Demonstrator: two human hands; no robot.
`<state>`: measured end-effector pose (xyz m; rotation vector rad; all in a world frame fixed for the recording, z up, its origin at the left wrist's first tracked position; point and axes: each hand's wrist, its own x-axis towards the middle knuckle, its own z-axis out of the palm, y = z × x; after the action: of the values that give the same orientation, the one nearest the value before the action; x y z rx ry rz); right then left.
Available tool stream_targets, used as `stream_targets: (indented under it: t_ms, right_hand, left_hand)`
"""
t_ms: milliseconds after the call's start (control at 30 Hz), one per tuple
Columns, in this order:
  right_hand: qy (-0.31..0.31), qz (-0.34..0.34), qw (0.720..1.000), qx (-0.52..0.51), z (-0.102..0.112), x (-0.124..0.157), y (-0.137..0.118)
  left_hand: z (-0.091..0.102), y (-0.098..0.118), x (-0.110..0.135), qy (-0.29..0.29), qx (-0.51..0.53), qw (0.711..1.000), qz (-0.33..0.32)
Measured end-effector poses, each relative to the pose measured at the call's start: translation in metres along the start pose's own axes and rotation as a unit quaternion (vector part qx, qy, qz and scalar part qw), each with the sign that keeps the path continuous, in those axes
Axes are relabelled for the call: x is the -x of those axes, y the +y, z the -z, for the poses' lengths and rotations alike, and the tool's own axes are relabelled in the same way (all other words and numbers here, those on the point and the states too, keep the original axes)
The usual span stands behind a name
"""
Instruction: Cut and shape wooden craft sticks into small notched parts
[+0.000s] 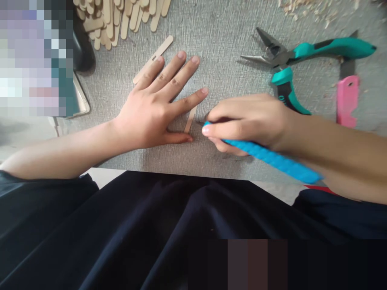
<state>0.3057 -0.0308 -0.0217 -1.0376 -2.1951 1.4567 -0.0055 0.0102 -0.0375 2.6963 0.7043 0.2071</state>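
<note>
My left hand (151, 108) lies flat on the grey table with its fingers spread. Between its thumb and index finger shows a short length of wooden craft stick (190, 121), partly hidden beneath the hand. My right hand (244, 121) grips a blue, textured, pen-like tool (272, 160) whose thin dark tip points left towards that stick. Its exact kind is hard to make out. Another wooden stick (165, 45) with a small dark mark lies slantwise beside my left fingertips and is partly covered by them.
Teal-handled pliers (281, 58) lie with jaws apart beyond my right hand. A pink-handled tool (347, 100) is at the right. Many wooden sticks (123, 16) are heaped at the far left, wood shavings (317, 8) at the far right. A black object (83, 48) stands left.
</note>
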Motion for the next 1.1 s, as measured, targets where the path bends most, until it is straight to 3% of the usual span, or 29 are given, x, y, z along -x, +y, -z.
stream_targets:
  t_ms: [133,300,533,767,1100]
  right_hand:
    - [0.02,0.127,0.981,0.147,-0.009,0.003,0.004]
    - [-0.002,0.032,0.994,0.101,-0.004,0.004,-0.004]
    - [-0.035,-0.022,0.998,0.053,0.007,0.003,-0.018]
    - [-0.005,0.016,0.998,0.067,-0.006,0.002,-0.005]
    - [0.029,0.098,0.984,0.149,-0.004,0.009,-0.014]
  left_hand:
    - [-0.005,-0.002,0.003,0.026,-0.009,1.0,-0.01]
    - [0.005,0.005,0.002,0.008,-0.001,1.0,0.006]
    - [0.014,0.009,-0.001,-0.032,0.055,0.997,0.037]
    - [0.016,0.011,-0.003,-0.034,0.084,0.995,0.048]
    - [0.015,0.014,-0.002,-0.038,0.071,0.996,0.05]
